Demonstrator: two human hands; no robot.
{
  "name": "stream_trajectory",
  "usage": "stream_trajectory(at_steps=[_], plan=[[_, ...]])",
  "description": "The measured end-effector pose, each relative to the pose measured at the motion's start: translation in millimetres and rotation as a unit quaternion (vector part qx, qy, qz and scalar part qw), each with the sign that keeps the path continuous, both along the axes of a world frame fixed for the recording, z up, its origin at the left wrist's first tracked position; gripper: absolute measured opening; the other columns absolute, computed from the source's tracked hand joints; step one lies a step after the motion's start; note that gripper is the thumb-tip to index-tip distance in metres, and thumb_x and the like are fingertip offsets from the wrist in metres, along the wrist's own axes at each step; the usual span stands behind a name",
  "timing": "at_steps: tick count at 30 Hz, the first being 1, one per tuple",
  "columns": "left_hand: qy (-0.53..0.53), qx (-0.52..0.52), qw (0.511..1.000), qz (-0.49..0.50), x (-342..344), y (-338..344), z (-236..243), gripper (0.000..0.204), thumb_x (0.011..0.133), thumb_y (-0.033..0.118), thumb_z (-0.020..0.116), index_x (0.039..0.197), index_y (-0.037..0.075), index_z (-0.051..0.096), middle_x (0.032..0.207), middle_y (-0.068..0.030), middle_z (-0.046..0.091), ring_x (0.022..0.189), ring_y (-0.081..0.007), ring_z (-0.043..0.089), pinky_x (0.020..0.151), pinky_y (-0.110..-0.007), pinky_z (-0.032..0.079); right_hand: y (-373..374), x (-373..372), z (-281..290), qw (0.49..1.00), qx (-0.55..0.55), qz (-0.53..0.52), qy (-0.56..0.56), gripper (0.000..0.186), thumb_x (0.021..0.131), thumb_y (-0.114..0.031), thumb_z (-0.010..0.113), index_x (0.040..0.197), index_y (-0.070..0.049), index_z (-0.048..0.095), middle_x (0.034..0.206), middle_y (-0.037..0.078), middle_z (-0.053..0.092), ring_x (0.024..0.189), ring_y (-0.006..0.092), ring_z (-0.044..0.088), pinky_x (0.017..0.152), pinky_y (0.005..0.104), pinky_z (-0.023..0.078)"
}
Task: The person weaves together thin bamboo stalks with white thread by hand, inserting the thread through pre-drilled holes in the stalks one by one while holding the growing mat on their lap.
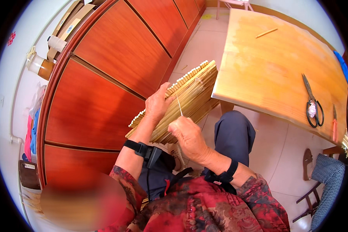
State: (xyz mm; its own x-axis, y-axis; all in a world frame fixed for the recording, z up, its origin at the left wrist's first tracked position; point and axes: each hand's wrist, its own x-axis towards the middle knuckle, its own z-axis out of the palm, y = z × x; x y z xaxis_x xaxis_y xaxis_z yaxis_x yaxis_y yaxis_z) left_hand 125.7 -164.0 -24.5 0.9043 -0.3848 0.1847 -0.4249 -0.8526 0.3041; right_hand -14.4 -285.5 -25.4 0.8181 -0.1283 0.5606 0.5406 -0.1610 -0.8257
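A thick mat of tied straw-coloured sticks [197,85], with pale cut ends along its upper left edge, is held slanting between the cabinet and the table's near corner. My left hand [156,102] grips the mat near that edge, fingers bent over it. My right hand [185,137] is closed on a thin white string [179,103], which runs up taut toward the mat beside my left hand. A small knot of cord [198,80] shows on the mat's upper part. The mat's lower part is partly hidden behind my hands and arms.
A wooden table [259,62] at right holds a loose stick [266,32], black-handled scissors [312,112], an orange-handled tool [335,125] and a blue object [342,65]. A red wooden cabinet [85,100] lines the left. A sandal [307,164] and cloth-draped chair [324,172] stand lower right.
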Motion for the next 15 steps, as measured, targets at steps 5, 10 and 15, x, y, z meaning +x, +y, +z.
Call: stream_trajectory(at_steps=[5, 10, 15], plan=[[0.034, 0.056, 0.998, -0.007, -4, 12, 18, 0.049, 0.079, 0.024, 0.073, 0.121, 0.007, 0.053, 0.097, -0.0206, 0.067, 0.097, -0.0370, 0.063, 0.080, -0.044, 0.049, -51, -4, -11, 0.995, -0.057, -0.068, 0.040, 0.015, 0.092, -0.010, 0.050, 0.097, -0.001, 0.061, 0.097, 0.015, 0.060, 0.090, 0.0335, 0.058, 0.084, 0.0394, 0.046], [0.097, 0.001, 0.994, 0.046, -2, 38, 20, 0.031, 0.074, 0.022, 0.074, 0.091, 0.002, 0.057, 0.084, -0.0210, 0.066, 0.086, -0.0393, 0.062, 0.075, -0.045, 0.048, -124, -29, -11, 0.976, -0.041, -0.178, 0.115, 0.022, 0.098, -0.015, 0.048, 0.106, 0.000, 0.062, 0.097, 0.013, 0.062, 0.084, 0.0234, 0.061, 0.073, 0.0306, 0.050], [0.090, -0.080, 0.990, 0.067, -13, 61, 29, 0.034, 0.073, 0.020, 0.075, 0.100, 0.005, 0.061, 0.084, -0.0182, 0.067, 0.081, -0.0357, 0.063, 0.073, -0.042, 0.049, -152, -43, 1, 0.929, 0.115, -0.124, 0.328, 0.021, 0.097, -0.017, 0.054, 0.107, 0.000, 0.061, 0.084, 0.006, 0.061, 0.061, 0.0070, 0.051, 0.050, 0.0210, 0.040]])
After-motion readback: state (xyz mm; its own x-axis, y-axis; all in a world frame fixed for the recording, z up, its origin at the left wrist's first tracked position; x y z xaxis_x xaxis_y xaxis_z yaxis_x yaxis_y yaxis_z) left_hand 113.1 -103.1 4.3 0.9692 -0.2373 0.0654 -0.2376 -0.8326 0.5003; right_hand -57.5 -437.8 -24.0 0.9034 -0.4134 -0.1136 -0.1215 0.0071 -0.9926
